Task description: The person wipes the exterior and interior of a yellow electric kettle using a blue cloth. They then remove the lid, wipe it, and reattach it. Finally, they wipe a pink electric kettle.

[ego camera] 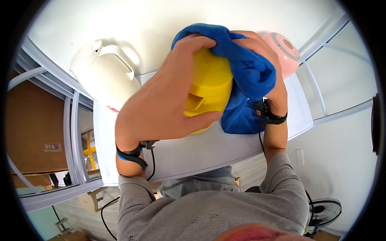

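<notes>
My left hand (pixel 159 99) grips a rounded yellow plastic object (pixel 212 75), thumb on its near side and fingers over its far top. A recess shows low on the yellow side; what kind of object it is, I cannot tell. At the upper right, my right hand (pixel 264 49) holds a bunched blue cloth (pixel 253 70) against the yellow object's far right side. Part of the cloth drapes over the top, and a lower fold hangs down to the white tabletop (pixel 193 156). My right fingers are partly hidden by the cloth.
A cream vacuum jug (pixel 102 72) with a handle stands at the left by the wall. Behind my right hand is a glossy pink appliance (pixel 286 54) with a grey ring. Cardboard boxes (pixel 36 126) lie beyond the left frame. A black fan (pixel 325 211) stands low at right.
</notes>
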The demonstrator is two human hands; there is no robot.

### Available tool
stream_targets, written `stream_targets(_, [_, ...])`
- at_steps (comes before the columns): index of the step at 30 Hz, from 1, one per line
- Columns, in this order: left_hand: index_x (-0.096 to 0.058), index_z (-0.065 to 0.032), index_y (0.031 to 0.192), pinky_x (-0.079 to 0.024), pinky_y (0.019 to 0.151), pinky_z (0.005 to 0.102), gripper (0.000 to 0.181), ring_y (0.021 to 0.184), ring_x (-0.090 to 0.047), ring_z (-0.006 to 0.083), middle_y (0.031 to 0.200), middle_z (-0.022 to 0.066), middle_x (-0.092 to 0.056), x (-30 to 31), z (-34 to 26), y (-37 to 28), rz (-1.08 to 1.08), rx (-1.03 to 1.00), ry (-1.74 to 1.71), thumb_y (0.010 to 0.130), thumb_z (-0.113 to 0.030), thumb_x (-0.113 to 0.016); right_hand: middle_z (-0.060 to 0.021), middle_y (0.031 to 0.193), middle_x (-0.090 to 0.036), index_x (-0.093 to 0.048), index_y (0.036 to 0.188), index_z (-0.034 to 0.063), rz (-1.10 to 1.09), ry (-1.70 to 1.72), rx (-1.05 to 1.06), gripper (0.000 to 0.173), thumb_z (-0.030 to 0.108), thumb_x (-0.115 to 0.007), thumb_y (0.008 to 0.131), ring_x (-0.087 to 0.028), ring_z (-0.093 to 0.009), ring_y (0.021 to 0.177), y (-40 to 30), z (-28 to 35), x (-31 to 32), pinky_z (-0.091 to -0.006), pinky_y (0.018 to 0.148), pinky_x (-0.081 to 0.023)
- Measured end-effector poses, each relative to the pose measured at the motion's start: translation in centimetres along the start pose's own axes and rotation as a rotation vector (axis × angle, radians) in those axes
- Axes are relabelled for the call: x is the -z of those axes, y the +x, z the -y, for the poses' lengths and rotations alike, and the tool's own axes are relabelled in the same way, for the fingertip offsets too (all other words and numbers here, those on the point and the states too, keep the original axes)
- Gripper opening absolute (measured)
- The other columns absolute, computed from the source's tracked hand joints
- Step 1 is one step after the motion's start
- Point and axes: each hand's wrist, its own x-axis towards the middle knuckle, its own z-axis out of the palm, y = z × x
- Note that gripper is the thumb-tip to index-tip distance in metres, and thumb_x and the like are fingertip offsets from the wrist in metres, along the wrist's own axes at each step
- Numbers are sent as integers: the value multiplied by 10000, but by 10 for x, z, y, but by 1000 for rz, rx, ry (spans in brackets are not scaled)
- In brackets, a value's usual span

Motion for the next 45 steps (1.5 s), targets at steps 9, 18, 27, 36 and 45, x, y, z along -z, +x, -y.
stream_targets(9, [-286, -98, 1642, -418, 1242, 433, 1100, 1471, -543, 359, 1556, 182, -504, 4, 8, -1, 55, 76, -105, 769, 17, -944, -229, 1383, -671, -714, 1207, 10, 18, -69, 214, 449, 226, -820, 829, -668, -453, 1234, -2, 21, -7, -479, 1031, -552])
stream_targets(18, [-309, -103, 1640, -561, 1018, 495, 1073, 1261, -652, 517, 1404, 237, -629, -30, 3, 12, -195, 37, 73, 749, -16, -901, -88, 1241, -691, -760, 1122, 134, 51, -189, 275, 411, 287, -838, 749, -678, -358, 1122, 9, 56, -14, -507, 1038, -506])
stream_targets(27, [-281, -87, 1687, -600, 1058, 480, 1178, 1328, -681, 426, 1645, 189, -494, -42, 0, 13, -195, 107, 181, 772, -250, -1004, -131, 1243, -705, -764, 1192, 92, -102, -237, 37, 485, 250, -875, 747, -673, -379, 1145, 3, 35, -10, -457, 1008, -537])
stream_targets(36, [-220, -110, 1723, -610, 912, 517, 1256, 1218, -653, 502, 1348, 262, -604, -42, 0, 12, -190, 117, 229, 742, -260, -990, -128, 1160, -642, -738, 1188, 60, -90, -111, -45, 465, 207, -860, 765, -623, -338, 1063, 4, 45, -15, -419, 921, -523])
stream_targets(45, [-201, -101, 1729, -616, 856, 510, 1265, 1172, -653, 505, 1303, 263, -598, -42, 2, 12, -176, 89, 270, 744, -248, -982, -128, 1162, -599, -730, 1186, 69, -79, -118, -32, 468, 197, -854, 754, -585, -334, 1051, 3, 43, -15, -400, 903, -501])
